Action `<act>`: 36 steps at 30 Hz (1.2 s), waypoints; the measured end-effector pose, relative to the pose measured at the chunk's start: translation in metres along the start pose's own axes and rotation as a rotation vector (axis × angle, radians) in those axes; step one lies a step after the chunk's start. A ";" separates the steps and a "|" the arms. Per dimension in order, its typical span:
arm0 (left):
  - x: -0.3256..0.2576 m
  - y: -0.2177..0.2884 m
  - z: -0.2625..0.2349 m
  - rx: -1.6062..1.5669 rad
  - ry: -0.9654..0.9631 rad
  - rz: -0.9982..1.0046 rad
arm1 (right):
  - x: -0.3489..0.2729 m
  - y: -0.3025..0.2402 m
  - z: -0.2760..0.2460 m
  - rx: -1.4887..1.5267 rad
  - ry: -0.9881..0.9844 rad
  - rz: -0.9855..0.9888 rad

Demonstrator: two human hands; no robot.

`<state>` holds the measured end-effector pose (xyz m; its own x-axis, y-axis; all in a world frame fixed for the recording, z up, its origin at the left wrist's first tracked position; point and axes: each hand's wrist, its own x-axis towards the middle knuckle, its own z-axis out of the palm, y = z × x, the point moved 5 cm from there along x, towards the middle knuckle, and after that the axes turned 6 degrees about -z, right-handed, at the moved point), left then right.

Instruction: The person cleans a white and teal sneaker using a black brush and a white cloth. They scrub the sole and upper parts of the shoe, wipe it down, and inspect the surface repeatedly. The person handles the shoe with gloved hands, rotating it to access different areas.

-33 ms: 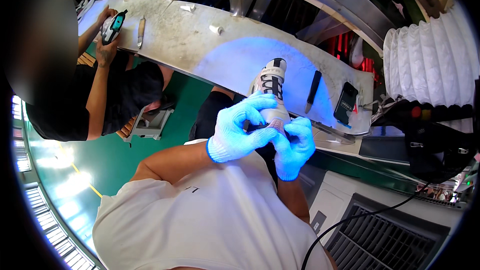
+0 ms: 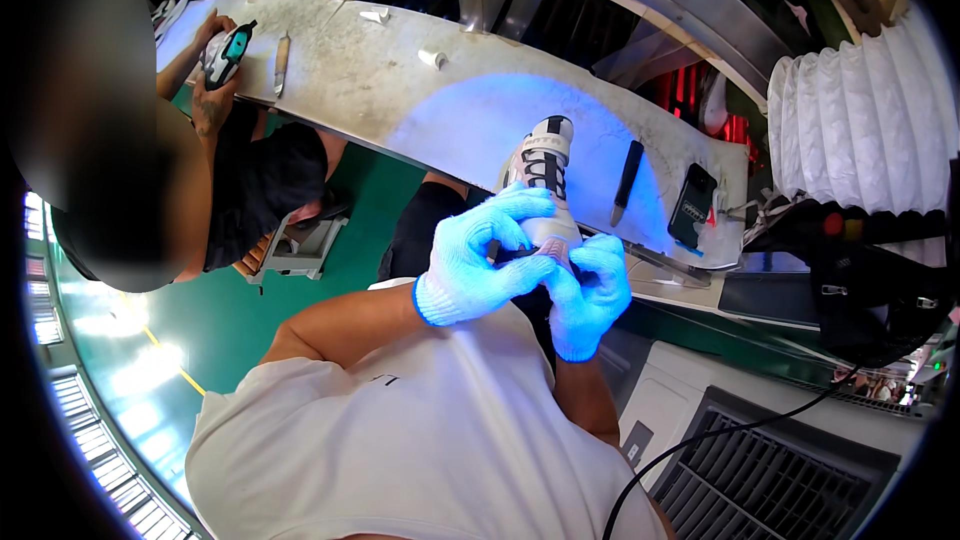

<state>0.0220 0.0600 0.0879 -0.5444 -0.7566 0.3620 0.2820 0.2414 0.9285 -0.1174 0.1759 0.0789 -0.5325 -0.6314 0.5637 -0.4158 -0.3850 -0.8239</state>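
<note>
Shoe [image 2: 545,168] mid-frame, left hand [image 2: 485,258] and right hand [image 2: 588,295] grips clamped on lower end.
Likely light, bendy; best held by its sides.

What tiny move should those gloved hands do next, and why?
Perhaps ease the pale knit-gloved right grip back slightly: it and the matching left grip both crowd the toe of the white-and-black strapped shoe, hiding part of it from view.
</note>
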 end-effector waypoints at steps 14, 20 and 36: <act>0.006 -0.005 -0.009 0.023 -0.097 -0.070 | 0.001 0.004 -0.002 -0.014 -0.036 0.046; 0.031 -0.010 -0.019 0.051 -0.351 -0.269 | -0.007 0.009 0.014 0.140 0.026 0.198; 0.061 -0.013 -0.011 0.082 -0.442 -0.277 | 0.040 -0.008 0.011 -0.100 -0.102 0.088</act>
<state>-0.0067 0.0040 0.0974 -0.8762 -0.4743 0.0857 0.0273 0.1286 0.9913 -0.1277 0.1462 0.1075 -0.4944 -0.7270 0.4765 -0.4446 -0.2595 -0.8573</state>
